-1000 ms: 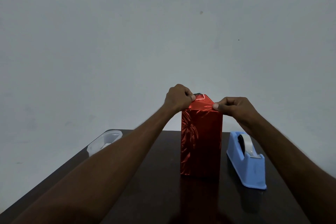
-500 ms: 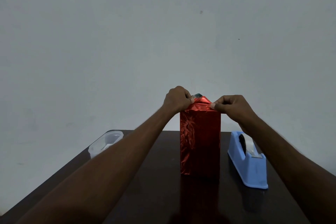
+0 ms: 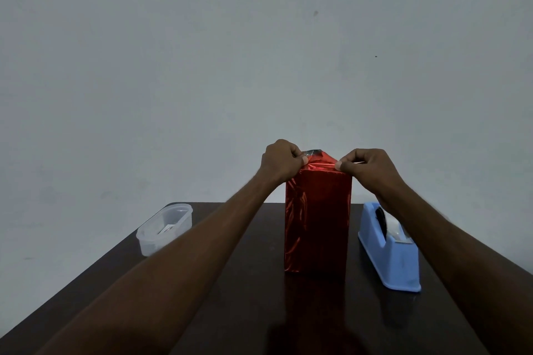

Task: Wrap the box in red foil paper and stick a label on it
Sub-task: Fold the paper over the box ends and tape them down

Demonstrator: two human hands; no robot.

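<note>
A tall box wrapped in red foil paper [image 3: 317, 219] stands upright in the middle of the dark table [image 3: 245, 297]. Its top foil flap [image 3: 320, 163] is folded up into a peak with a dark edge showing behind. My left hand [image 3: 281, 160] pinches the foil at the top left corner. My right hand [image 3: 369, 166] pinches the foil at the top right corner. Both hands have curled fingers with thumbs pressed onto the paper. No label is visible on the box.
A blue tape dispenser [image 3: 388, 248] with a roll of clear tape sits right of the box. A clear plastic container [image 3: 164, 228] stands at the table's far left edge. A plain grey wall is behind.
Both hands have pressed the top flap lower, so the foil peak has flattened and crumpled a little. The box has stayed in place.
</note>
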